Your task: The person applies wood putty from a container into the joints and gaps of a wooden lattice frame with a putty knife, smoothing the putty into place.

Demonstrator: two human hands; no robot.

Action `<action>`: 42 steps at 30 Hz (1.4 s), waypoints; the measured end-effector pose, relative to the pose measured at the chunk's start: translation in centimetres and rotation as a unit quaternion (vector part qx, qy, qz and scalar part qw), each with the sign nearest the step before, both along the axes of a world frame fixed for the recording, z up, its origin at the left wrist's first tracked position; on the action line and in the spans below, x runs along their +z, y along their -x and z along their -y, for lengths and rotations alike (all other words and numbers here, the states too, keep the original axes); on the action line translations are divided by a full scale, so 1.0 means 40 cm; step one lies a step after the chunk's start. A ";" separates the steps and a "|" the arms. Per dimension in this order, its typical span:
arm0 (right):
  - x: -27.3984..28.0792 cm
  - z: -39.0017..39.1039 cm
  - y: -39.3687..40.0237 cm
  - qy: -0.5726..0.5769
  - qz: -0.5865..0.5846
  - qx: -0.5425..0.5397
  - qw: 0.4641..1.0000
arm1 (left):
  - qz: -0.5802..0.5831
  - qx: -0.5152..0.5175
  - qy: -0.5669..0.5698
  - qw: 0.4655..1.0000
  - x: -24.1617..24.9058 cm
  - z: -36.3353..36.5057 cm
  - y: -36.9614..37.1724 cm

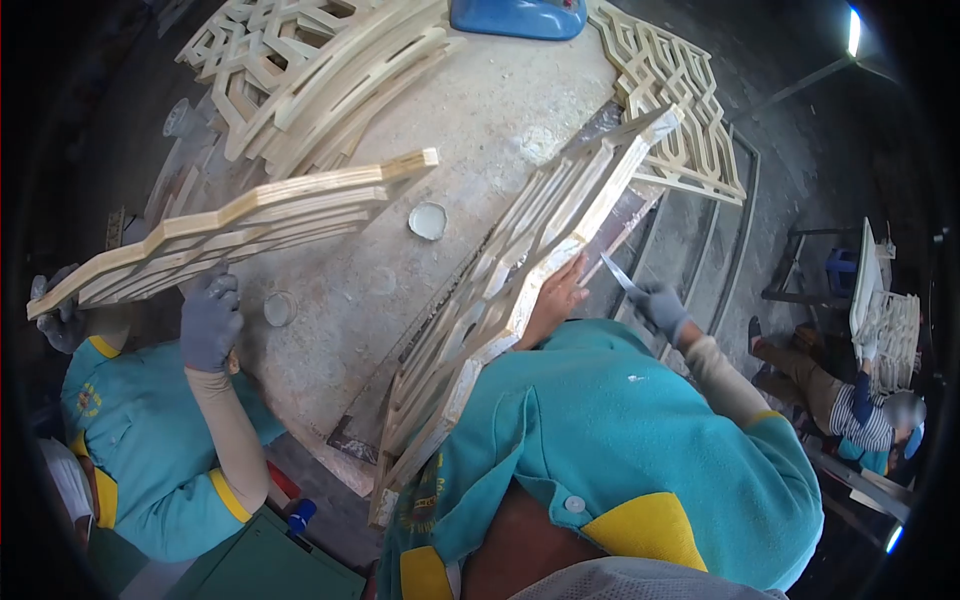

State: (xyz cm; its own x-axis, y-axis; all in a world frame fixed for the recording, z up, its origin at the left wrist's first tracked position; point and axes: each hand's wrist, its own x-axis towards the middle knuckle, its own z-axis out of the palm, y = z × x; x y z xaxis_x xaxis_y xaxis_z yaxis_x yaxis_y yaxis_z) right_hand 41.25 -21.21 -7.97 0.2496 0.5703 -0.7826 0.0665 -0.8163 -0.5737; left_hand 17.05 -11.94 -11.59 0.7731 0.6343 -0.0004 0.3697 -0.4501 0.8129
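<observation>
A pale wooden lattice panel (520,290) with a zigzag edge stands tilted on the worktable in front of me. White patches mark its near edge. My left hand (552,303), ungloved, grips that edge near its middle, with some of its fingers hidden. My right hand (660,312), in a grey glove, is closed around the handle of a knife (616,270). Its thin, pale blade points up toward the panel and is apart from it. A small round dish of whitish material (428,221) lies on the table beyond the panel.
At left, a co-worker's gloved hands (211,318) hold another lattice panel (240,215). More wooden frames (340,90) and lattice pieces (690,110) lie at the table's far sides. A blue container (518,18) stands at the back. Another person (840,390) works at far right.
</observation>
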 end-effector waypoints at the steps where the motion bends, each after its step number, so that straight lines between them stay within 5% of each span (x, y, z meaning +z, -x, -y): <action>1: 0.020 0.022 -0.013 -0.004 0.000 -0.001 1.000 | 0.001 0.001 -0.015 1.000 -0.001 -0.002 0.000; 5: 0.150 -0.017 -0.060 -0.145 0.179 -0.039 0.972 | 0.053 0.014 0.059 0.997 0.011 -0.020 0.014; 9: 0.424 -0.219 0.002 -0.348 0.123 -0.123 0.921 | 0.080 0.031 -0.045 0.995 0.016 -0.011 0.073; 15: 0.525 -0.387 0.072 -0.424 -0.055 -0.039 0.903 | 0.081 0.244 -0.041 0.965 0.081 0.029 0.296; 22: 0.420 -0.458 0.054 -0.485 -0.239 0.033 0.841 | 0.147 0.577 -0.054 0.802 0.208 0.268 0.557; 24: 0.428 -0.462 0.064 -0.531 -0.216 0.092 0.814 | 0.160 0.632 -0.088 0.753 0.262 0.356 0.603; 26: 0.457 -0.458 0.077 -0.490 -0.133 0.090 0.857 | 0.161 0.667 -0.151 0.711 0.353 0.430 0.650; 29: 0.440 -0.475 0.057 -0.502 -0.127 0.112 0.848 | 0.086 0.708 -0.358 0.603 0.589 0.506 0.721; 32: 0.437 -0.485 0.065 -0.518 -0.189 0.092 0.829 | 0.099 0.589 -0.440 0.671 0.945 0.572 0.643; 35: 0.413 -0.535 0.038 -0.544 -0.222 0.109 0.802 | 0.024 0.412 -0.551 0.725 1.130 0.581 0.562; 41: 0.410 -0.570 0.022 -0.522 -0.282 0.121 0.796 | -0.045 0.319 -0.597 0.735 1.184 0.527 0.451; 42: 0.404 -0.569 0.017 -0.539 -0.212 0.124 0.805 | -0.042 0.318 -0.601 0.732 1.181 0.527 0.439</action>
